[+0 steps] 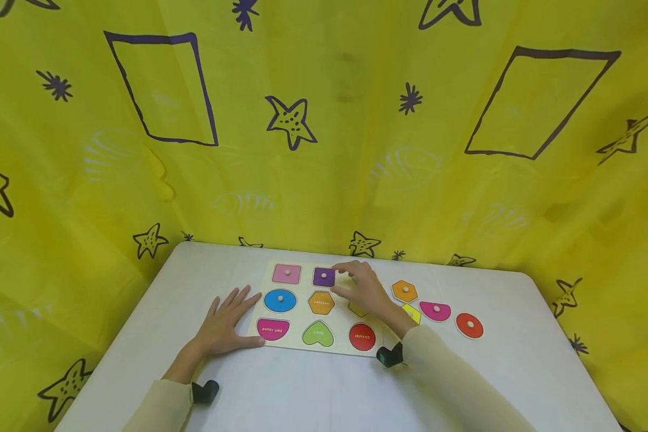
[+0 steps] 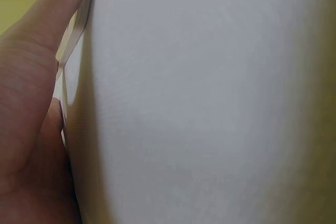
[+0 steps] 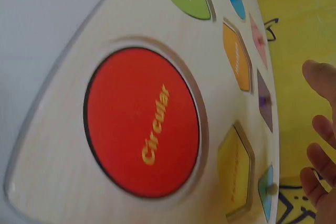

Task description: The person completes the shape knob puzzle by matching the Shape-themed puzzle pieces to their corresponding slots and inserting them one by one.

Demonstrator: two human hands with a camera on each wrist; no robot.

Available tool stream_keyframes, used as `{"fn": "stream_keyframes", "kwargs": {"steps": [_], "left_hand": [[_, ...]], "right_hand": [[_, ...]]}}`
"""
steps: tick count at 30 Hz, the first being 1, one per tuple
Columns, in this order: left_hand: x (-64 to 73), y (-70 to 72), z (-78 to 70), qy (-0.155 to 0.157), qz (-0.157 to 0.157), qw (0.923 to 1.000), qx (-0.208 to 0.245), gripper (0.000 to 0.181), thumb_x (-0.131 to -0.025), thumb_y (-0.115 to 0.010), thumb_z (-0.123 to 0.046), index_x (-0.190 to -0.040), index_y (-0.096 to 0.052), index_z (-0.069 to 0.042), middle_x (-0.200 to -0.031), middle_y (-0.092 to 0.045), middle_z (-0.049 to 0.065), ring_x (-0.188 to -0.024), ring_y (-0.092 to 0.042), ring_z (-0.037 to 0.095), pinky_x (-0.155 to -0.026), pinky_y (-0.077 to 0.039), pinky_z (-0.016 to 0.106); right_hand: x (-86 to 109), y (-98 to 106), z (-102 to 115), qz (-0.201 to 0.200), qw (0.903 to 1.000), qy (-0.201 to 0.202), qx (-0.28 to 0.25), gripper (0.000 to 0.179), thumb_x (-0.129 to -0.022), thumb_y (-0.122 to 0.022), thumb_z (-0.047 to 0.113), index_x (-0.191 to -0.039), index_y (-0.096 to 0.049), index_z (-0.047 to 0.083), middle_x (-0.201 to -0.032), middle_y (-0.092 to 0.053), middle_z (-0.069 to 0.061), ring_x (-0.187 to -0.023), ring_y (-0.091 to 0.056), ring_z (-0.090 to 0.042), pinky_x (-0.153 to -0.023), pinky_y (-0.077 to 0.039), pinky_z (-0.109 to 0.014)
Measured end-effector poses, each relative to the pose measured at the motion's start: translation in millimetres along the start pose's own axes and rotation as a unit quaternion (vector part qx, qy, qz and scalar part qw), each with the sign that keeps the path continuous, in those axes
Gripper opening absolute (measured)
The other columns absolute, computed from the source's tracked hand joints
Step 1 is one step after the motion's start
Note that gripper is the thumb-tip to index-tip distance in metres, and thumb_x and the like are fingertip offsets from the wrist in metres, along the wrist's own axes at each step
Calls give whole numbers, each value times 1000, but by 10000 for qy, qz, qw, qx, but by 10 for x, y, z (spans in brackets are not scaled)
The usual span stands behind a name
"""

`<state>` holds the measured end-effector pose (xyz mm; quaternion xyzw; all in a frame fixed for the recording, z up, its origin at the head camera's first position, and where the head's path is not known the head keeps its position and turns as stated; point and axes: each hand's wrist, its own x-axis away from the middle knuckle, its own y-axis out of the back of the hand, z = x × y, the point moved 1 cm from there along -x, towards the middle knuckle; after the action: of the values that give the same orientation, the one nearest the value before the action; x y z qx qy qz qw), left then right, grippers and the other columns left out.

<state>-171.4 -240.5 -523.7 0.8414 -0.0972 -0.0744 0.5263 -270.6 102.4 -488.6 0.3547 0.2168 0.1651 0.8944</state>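
A pale wooden shape puzzle board (image 1: pixel 297 345) lies on the white table. My left hand (image 1: pixel 224 324) rests at its left edge, fingers spread and thumb at the near corner. Over the board's right part hovers my right hand (image 1: pixel 364 288), thumb and fingers apart. Its fingertips are beside the purple square piece (image 1: pixel 324 276), whose knob stands free in the right wrist view. Knobbed pink rectangle (image 1: pixel 287 273) and blue oval (image 1: pixel 279 300) pieces sit in their slots, as does a teal piece (image 3: pixel 266 195). Hexagon (image 1: pixel 321 303), heart (image 1: pixel 318 333) and red circle (image 3: pixel 142 124) slots show printed words.
Right of the board lie loose knobbed pieces: an orange hexagon (image 1: pixel 404 291), a magenta half round (image 1: pixel 435 311), a red circle (image 1: pixel 470 325) and a yellow piece (image 1: pixel 412 313) partly behind the right wrist. A yellow patterned curtain (image 1: pixel 324 180) hangs behind the table.
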Motion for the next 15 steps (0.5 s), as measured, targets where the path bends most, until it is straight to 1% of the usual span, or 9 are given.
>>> {"fn": "stream_keyframes", "kwargs": {"steps": [3,6,11,15], "left_hand": [[-2,-4,6,9,17,10000,-48,103,-73,-81,-64,-158,-43,-19,-166,-29,17,-154,-17,46,-118,-4,74],[-8,-17,18,33,40,10000,-75,103,-74,-80,-64,-158,-42,-19,-167,-28,16,-154,-16,45,-118,-4,74],[-29,-63,67,-3,-5,10000,-93,105,-72,-79,-68,-158,-43,-20,-167,-29,17,-154,-16,45,-118,-4,74],[-28,-84,87,-76,-98,9999,-97,106,-71,-78,-70,-157,-43,-20,-166,-30,18,-153,-17,46,-117,-4,75]], "right_hand": [[39,186,-104,-168,9998,-57,20,46,-87,-84,18,-129,-69,4,-119,-71,-14,-111,-60,-36,-93,-53,-53],[90,365,-186,-222,9996,-184,1,46,-88,-83,15,-129,-68,2,-121,-70,-17,-113,-61,-39,-95,-52,-57],[204,614,-319,-244,9984,-510,54,47,-89,-82,14,-132,-66,2,-125,-68,-20,-116,-60,-41,-98,-51,-60],[308,762,-452,-241,9962,-806,211,49,-90,-81,16,-135,-65,4,-127,-66,-20,-116,-59,-41,-97,-51,-59]]}}
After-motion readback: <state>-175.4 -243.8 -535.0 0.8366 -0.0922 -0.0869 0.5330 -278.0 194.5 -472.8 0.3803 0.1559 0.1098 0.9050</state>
